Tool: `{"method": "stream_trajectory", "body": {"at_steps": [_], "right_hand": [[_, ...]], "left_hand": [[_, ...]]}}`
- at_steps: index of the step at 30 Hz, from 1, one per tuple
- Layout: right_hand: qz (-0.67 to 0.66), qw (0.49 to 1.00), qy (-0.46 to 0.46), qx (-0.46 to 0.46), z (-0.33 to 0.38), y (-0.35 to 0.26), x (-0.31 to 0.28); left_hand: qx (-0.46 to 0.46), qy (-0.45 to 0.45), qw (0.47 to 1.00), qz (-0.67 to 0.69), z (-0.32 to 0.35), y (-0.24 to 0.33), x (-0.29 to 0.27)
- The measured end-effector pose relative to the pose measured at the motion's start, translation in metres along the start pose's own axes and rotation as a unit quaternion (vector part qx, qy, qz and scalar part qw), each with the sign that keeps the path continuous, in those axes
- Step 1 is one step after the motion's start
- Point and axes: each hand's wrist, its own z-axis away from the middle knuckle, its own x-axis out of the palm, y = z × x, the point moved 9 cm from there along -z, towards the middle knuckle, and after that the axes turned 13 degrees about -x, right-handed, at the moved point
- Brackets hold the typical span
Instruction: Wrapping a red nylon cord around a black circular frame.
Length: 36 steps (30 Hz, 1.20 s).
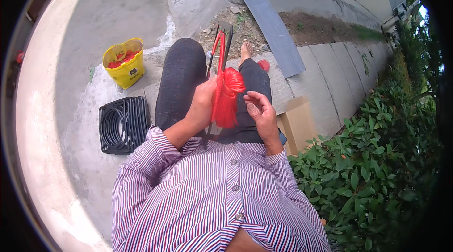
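- Red tassel bundle (228, 96): over the lap, between both hands, strands hanging toward the body, bulk at mid-thigh.
- Wound on a narrow frame (220, 47) of red and dark rods; long axis running away from the body, far end out past the knees toward the bare foot (245, 50).
- Left hand (204, 103): clenched around the frame and the bundle's left side, touching both. Nearer hand, carrying the load.
- Right hand (261, 113): just beside the bundle's right edge, fingers curled, thumb up. Gripping a strand or merely touching: cannot tell.
- Bundle lying forward of and between the hands, slightly left of the right hand.
- Small red piece (264, 65) on the right knee, apart from the bundle.
- Yellow bucket (124, 63) holding red material, on the concrete well off to the left.
- Black crate (123, 124) of coiled dark cord, left, beside the thigh.
- Cardboard box (298, 122) just right of the right hand, against the hedge (377, 157).
- Grey plank (269, 21) lying ahead, past the foot.
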Motion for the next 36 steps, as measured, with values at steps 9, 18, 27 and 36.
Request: {"method": "stream_trajectory", "body": {"at_steps": [9,18,27,36], "right_hand": [[0.070,0.992,-0.087,-0.059,0.010,-0.013,0.042],[-0.132,0.990,-0.012,0.053,0.014,0.019,0.041],[-0.287,0.932,0.219,0.015,-0.002,0.030,-0.039],[-0.287,0.926,0.232,0.083,-0.003,0.080,-0.029]], "left_hand": [[-0.042,0.005,0.977,-0.209,-0.006,-0.039,0.013],[-0.039,0.086,0.992,-0.088,-0.004,-0.047,0.001],[-0.131,0.114,0.979,-0.107,-0.003,-0.054,-0.012],[-0.201,0.039,0.974,-0.092,-0.015,-0.067,-0.002]]}}
